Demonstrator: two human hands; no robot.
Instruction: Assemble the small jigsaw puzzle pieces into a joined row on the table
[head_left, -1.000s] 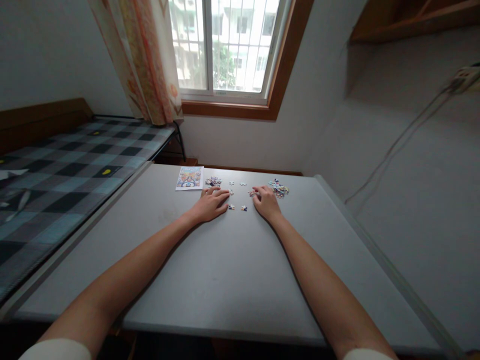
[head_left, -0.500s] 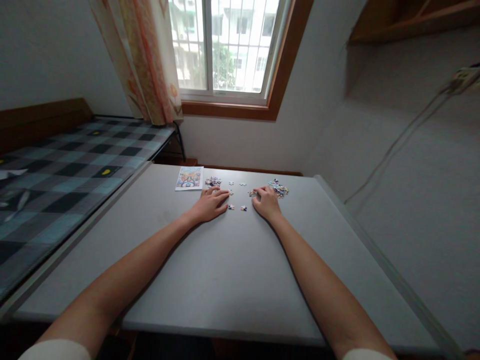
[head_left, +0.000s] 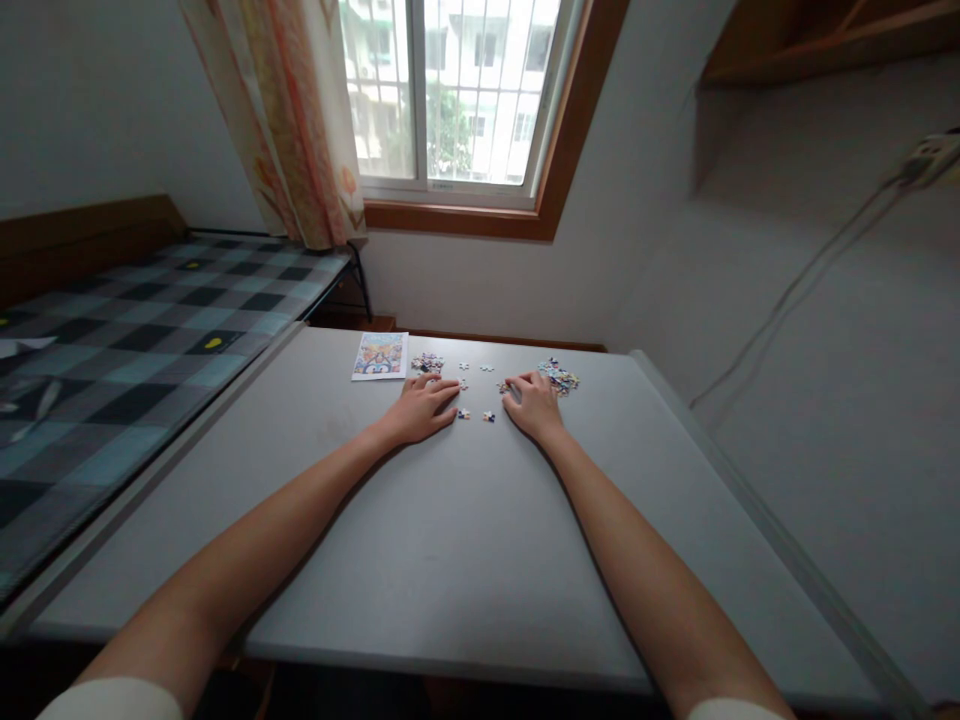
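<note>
My left hand [head_left: 424, 410] lies on the table with its fingers spread. Its index fingertip reaches the edge of a small puzzle piece [head_left: 464, 384], and its thumb is close to another piece [head_left: 464, 414]. Across a narrow gap, my right hand [head_left: 533, 406] has its fingers bent, with thumb and index finger at a puzzle piece [head_left: 502, 387] that they partly cover. Between the hands is a further dark-and-light piece [head_left: 489, 416]. Two pale pieces, one on the left [head_left: 463, 366] and one on the right [head_left: 487, 368], lie farther back.
One heap of puzzle pieces [head_left: 427, 362] sits behind my left hand, another heap [head_left: 559, 376] beside my right. A printed picture sheet [head_left: 380, 356] lies at the back left of the white table [head_left: 442, 560]. A bed [head_left: 165, 330] borders the left side, a wall the right.
Both hands stay almost where they were. Slightly less of the piece at my right fingertips shows now. The whole view has shifted very slightly.
</note>
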